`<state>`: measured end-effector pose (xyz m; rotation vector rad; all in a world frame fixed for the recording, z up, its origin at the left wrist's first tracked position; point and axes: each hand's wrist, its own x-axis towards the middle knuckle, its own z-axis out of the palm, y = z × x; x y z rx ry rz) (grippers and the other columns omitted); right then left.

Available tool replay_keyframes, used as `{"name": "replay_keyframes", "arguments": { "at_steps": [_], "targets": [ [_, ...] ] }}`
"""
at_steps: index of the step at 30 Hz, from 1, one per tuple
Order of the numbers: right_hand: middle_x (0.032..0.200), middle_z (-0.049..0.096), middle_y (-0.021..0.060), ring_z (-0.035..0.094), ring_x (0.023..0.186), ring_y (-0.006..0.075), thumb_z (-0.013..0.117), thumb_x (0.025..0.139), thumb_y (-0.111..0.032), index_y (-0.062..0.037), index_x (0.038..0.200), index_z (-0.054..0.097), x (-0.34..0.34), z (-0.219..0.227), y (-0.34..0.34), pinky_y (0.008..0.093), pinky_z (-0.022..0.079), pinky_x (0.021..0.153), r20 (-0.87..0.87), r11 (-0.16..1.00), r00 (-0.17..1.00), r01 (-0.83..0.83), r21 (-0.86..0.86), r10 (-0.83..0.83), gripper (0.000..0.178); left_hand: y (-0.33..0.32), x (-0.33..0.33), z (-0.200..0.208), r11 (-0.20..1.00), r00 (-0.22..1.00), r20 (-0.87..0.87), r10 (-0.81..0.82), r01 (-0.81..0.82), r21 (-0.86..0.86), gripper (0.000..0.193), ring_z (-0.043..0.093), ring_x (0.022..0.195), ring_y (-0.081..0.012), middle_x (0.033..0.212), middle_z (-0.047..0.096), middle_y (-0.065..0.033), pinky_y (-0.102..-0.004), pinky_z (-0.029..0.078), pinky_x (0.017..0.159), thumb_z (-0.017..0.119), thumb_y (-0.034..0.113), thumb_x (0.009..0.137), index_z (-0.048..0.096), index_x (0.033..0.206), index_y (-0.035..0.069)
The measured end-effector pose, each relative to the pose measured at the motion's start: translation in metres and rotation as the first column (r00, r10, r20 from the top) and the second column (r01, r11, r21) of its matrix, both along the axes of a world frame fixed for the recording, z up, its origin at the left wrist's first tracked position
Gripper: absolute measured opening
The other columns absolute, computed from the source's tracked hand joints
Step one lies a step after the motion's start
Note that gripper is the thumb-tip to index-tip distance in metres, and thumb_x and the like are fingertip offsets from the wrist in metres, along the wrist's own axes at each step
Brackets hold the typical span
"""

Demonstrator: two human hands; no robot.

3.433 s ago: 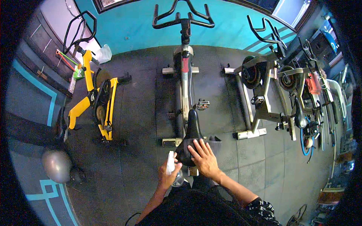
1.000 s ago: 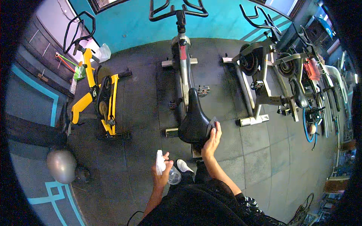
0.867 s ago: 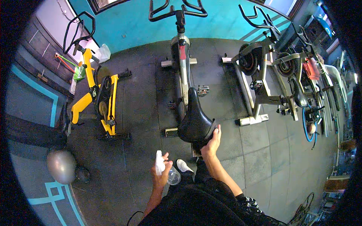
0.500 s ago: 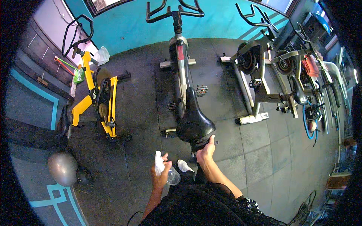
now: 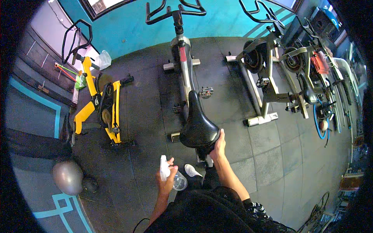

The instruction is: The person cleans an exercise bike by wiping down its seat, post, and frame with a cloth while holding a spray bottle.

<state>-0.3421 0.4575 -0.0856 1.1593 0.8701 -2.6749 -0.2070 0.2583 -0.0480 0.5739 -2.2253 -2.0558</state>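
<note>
A clear spray bottle (image 5: 179,181) with a white trigger head is in my left hand (image 5: 167,178), whose fingers are wrapped round its neck. The bottle hangs tilted in front of my body. In the middle stands an exercise bike with a black saddle (image 5: 198,126). My right hand (image 5: 218,149) presses along the right rear edge of this saddle, its fingers pointing up the side. Between palm and saddle is a dark, folded cloth-like piece (image 5: 205,151), mostly hidden and hard to tell from the seat's underside.
A yellow exercise bike (image 5: 93,91) stands at left, with a grey exercise ball (image 5: 67,178) nearer me. More exercise bikes (image 5: 268,77) line the right side, an orange cloth (image 5: 321,65) on one. A turquoise wall (image 5: 143,31) closes the far side. My white shoe (image 5: 191,170) shows below the saddle.
My right hand has shifted from the saddle's back end a little forward and right, round onto its side. The left hand keeps the spray bottle almost in place. The view has moved slightly.
</note>
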Motion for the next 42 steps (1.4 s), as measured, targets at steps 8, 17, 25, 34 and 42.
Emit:
{"name": "replay_keyframes", "arguments": {
  "at_steps": [8, 17, 25, 34, 42],
  "targets": [
    [0.120, 0.056, 0.0187, 0.053, 0.110, 0.0296, 0.039, 0.097, -0.052, 0.0031, 0.128, 0.046, 0.018, -0.037, -0.009, 0.0368, 0.038, 0.099, -0.053, 0.882, 0.997, -0.030, 0.471, 0.063, 0.064, 0.002, 0.003, -0.005, 0.999, 1.000, -0.018, 0.013, -0.012, 0.043, 0.022, 0.061, 0.085, -0.0129, 0.121, 0.061, -0.0198, -0.0288, 0.048, 0.076, 0.067, 0.006, 0.082, 0.058, 0.101, 0.001],
    [0.098, 0.057, 0.0066, 0.049, 0.090, 0.0173, 0.046, 0.096, -0.049, -0.0021, 0.105, 0.057, 0.003, -0.037, 0.028, 0.0313, 0.040, 0.086, 0.005, 0.763, 0.968, -0.202, 0.614, 0.252, 0.049, 0.017, -0.009, -0.006, 0.997, 0.998, -0.009, -0.069, 0.069, 0.035, 0.023, 0.063, 0.097, -0.0179, 0.113, 0.064, -0.0222, -0.0305, 0.048, 0.081, 0.067, 0.007, 0.082, 0.058, 0.102, 0.000],
    [0.085, 0.065, 0.0175, 0.060, 0.074, 0.0257, 0.048, 0.098, -0.030, -0.0004, 0.096, 0.057, -0.014, 0.015, 0.044, 0.0370, 0.046, 0.071, -0.017, 0.378, 0.993, -0.029, 0.925, 0.118, 0.031, 0.025, -0.019, 0.004, 0.991, 0.991, -0.038, -0.131, 0.131, 0.004, 0.020, 0.063, 0.103, -0.0232, 0.097, 0.067, -0.0153, -0.0341, 0.048, 0.084, 0.066, 0.005, 0.083, 0.058, 0.100, -0.001],
    [0.134, 0.050, 0.0174, 0.051, 0.119, 0.0350, 0.051, 0.095, -0.024, -0.0042, 0.133, 0.047, -0.032, 0.021, 0.032, 0.0400, 0.039, 0.101, 0.069, -0.089, 0.670, -0.004, 0.996, 0.739, 0.043, 0.023, -0.026, -0.009, 0.997, 0.999, 0.011, -0.040, 0.039, 0.073, 0.019, 0.063, 0.096, -0.0181, 0.107, 0.065, -0.0188, -0.0313, 0.049, 0.080, 0.067, 0.004, 0.082, 0.058, 0.099, -0.001],
    [0.145, 0.033, 0.0243, 0.037, 0.131, 0.0401, 0.047, 0.097, -0.030, 0.0007, 0.144, 0.025, -0.102, 0.019, 0.002, 0.0400, 0.036, 0.105, 0.041, -0.029, 0.469, -0.035, 0.999, 0.882, 0.060, 0.029, -0.049, 0.000, 0.996, 0.999, 0.043, -0.015, 0.011, 0.093, 0.023, 0.062, 0.088, -0.0149, 0.112, 0.064, -0.0218, -0.0298, 0.049, 0.080, 0.068, 0.005, 0.082, 0.057, 0.101, 0.000]
  ]
}}
